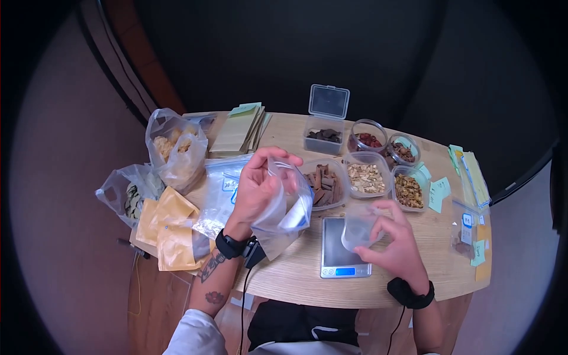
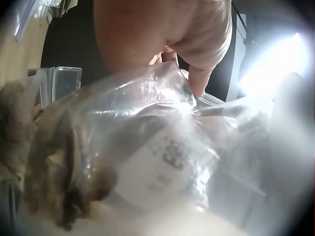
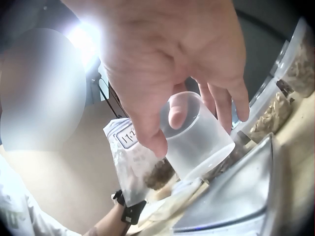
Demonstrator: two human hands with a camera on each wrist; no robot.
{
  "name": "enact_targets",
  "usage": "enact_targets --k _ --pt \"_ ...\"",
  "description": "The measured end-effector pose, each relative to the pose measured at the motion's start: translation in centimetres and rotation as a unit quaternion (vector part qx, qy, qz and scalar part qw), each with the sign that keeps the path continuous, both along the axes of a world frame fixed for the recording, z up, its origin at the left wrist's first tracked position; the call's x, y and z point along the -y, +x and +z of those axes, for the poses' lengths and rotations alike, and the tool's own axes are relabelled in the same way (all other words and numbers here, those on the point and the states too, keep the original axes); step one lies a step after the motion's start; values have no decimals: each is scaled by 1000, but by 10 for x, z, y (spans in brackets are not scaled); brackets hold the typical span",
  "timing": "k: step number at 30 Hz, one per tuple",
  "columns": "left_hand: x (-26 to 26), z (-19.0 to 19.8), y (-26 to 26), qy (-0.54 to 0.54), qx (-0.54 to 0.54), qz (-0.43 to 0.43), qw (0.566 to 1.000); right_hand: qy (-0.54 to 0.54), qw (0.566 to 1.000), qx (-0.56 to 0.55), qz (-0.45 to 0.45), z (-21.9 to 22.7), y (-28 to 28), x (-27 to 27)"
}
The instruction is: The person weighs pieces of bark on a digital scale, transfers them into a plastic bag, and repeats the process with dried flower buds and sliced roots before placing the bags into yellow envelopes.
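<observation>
My left hand [image 1: 257, 183] holds up a clear zip bag [image 1: 278, 207], its fingers curled at the bag's upper part. Dried brown pieces [image 2: 64, 187] lie at one end of the bag, and a white paper with printing shows through the plastic. Written numbers mark the bag's label [image 3: 127, 137] in the right wrist view. Over the digital scale [image 1: 334, 248], my right hand [image 1: 399, 245] pinches a translucent plastic cup [image 3: 204, 142] by its rim between thumb and finger. The cup is tilted, and no contents show through its wall.
Behind the scale stand tubs of brown bark strips [image 1: 325, 183], pale chips [image 1: 365, 177] and yellowish pieces [image 1: 408, 190]. A lidded box [image 1: 322, 142] and two round jars stand farther back. Plastic bags [image 1: 177, 148] and tan pouches [image 1: 177, 236] lie left; envelopes [image 1: 473, 177] lie right.
</observation>
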State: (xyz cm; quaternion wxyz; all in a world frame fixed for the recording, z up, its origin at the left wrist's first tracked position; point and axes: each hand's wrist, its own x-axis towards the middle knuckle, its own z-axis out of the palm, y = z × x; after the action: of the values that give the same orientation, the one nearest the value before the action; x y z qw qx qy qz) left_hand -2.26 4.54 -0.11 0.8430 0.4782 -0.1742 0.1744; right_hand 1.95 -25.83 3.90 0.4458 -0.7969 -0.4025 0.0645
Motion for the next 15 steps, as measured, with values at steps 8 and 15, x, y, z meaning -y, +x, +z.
enact_targets --k 8,15 --pt "2 8 -3 -168 20 -87 982 -67 997 -18 26 -14 -11 3" --pt "5 23 -11 -92 55 -135 985 1 994 112 3 25 -27 -5"
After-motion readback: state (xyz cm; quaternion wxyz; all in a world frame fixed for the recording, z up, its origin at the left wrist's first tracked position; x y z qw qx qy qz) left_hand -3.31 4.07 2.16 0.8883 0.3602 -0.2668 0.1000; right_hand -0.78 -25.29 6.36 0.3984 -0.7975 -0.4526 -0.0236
